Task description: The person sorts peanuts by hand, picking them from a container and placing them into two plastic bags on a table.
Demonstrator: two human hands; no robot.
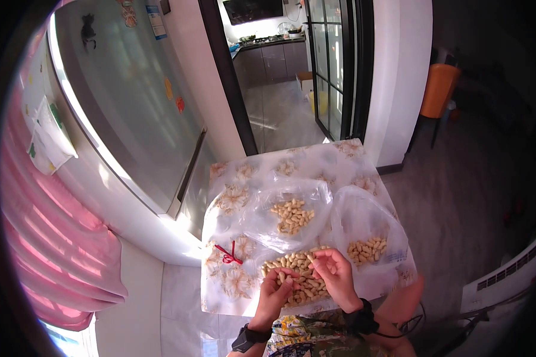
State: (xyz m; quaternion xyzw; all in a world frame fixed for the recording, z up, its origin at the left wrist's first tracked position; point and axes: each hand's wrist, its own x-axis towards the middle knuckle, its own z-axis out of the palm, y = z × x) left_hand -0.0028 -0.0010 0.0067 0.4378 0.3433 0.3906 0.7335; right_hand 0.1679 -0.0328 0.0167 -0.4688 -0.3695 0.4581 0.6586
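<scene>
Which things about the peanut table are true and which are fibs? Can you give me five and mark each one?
1. The left hand and right hand are at a pile of tan, unshelled peanuts. True.

2. A thin, bright red object lies inside a bag. False: that red object lies on the white, flower-patterned tablecloth, left of the peanut pile.

3. Peanuts lie in or on two clear plastic bags, one behind the pile and one to the right. True.

4. The person has a black band on each wrist. True.

5. The orange chair stands left of the table. False: the orange chair is on the right, beyond the table.
</scene>
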